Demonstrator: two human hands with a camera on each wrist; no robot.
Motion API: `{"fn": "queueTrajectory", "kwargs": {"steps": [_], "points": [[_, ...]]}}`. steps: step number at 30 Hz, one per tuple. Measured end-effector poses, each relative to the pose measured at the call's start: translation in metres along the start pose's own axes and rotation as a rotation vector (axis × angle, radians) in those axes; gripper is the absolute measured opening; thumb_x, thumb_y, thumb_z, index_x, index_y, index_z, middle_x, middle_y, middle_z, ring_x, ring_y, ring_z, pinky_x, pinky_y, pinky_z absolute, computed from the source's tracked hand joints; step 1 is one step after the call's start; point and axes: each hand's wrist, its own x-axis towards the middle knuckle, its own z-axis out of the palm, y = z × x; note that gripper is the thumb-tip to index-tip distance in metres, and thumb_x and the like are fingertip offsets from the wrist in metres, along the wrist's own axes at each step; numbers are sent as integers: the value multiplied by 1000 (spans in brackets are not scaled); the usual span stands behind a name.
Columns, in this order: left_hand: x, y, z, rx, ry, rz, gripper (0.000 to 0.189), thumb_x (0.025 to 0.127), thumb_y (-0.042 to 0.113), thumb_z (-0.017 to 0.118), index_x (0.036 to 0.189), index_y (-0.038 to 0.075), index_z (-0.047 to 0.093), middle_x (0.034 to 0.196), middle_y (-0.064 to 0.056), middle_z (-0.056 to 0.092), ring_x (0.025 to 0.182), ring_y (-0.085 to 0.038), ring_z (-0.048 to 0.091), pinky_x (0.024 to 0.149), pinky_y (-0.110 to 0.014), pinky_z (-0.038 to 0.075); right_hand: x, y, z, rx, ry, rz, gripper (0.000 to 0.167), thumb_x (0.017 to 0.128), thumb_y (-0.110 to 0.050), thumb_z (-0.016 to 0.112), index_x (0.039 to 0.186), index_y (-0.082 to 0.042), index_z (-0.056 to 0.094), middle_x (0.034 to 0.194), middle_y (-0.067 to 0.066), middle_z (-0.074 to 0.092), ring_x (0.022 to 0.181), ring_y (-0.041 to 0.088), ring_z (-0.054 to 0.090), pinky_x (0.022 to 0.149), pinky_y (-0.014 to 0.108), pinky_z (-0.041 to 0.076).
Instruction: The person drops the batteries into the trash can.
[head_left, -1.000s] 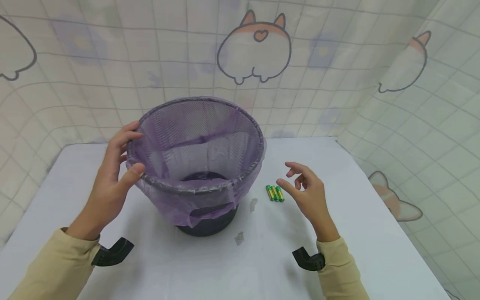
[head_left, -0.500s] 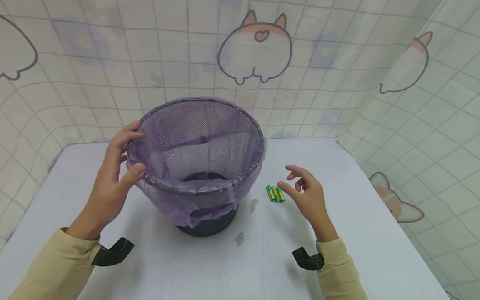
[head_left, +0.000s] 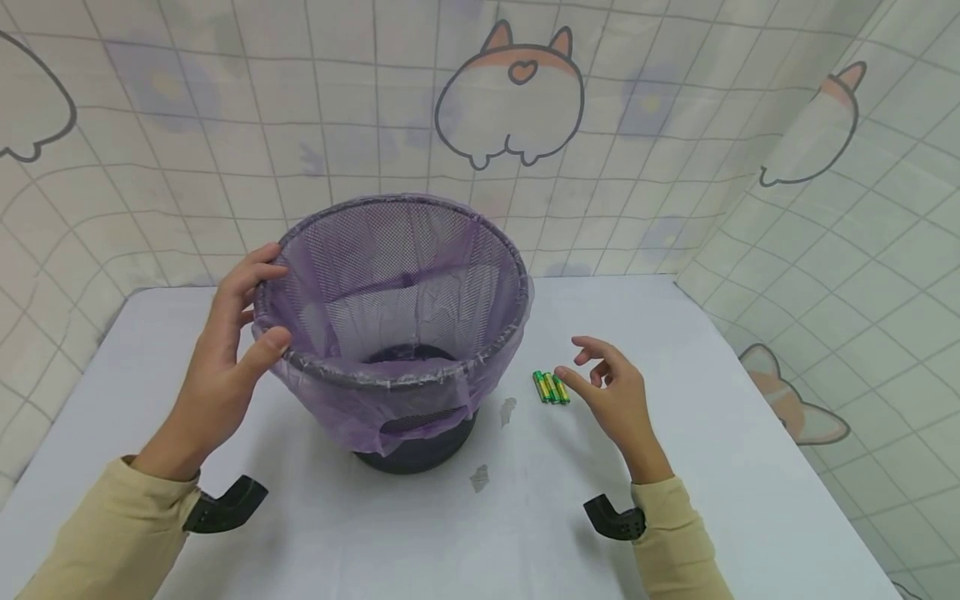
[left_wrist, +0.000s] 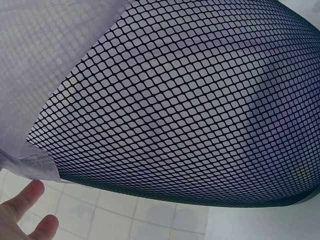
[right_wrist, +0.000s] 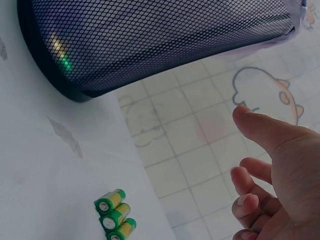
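Note:
A dark mesh wastebasket [head_left: 420, 457], lined with a thin purple bag [head_left: 330, 408], stands tilted toward me in the head view. My left hand [head_left: 213, 367] grips its left rim, thumb in front and fingers behind. In the left wrist view those fingertips [left_wrist: 30, 197] show beside the bag's edge, close to the mesh wall [left_wrist: 165, 105]. Three green and yellow batteries [head_left: 551, 387] lie side by side on the table, right of the basket. Just right of and above them hovers my right hand [head_left: 618, 396], holding nothing, fingers loosely bent and thumb apart.
The white table [head_left: 750, 500] carries two grey patches [head_left: 478, 477] near the basket. A checked curtain [head_left: 360, 100] with cartoon animals hangs behind and along the right side. Through the mesh in the right wrist view, yellow and green spots [right_wrist: 61, 52] show near the basket's base.
My right hand has drifted slightly down, toward me, near the batteries. The left hand and the wastebasket stay where they were.

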Motion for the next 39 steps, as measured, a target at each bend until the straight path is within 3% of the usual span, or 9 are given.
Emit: {"fn": "queueTrajectory", "kwargs": {"steps": [9,24,39], "points": [[-1,2,0,5,-8,-7,50,94,11,48,142,11,38,158,0,26,137,-10,29,99,-29,21,1,14,6,-29,-30,50,51,82,-35,76,127,-18,60,100,8,62,73,14,42,61,23,35],[-1,1,0,3,-4,1,49,94,12,49,142,10,38,158,-1,26,137,-9,30,99,-28,21,0,26,14,-43,-46,146,52,82,-41,75,126,-16,61,101,9,63,77,18,42,60,24,35],[0,-1,0,-11,-2,8,49,94,12,48,142,9,38,158,-2,26,138,-10,28,100,-29,21,-1,39,22,-57,-63,222,49,83,-34,75,124,-11,62,101,9,62,74,18,43,61,26,38]]}}
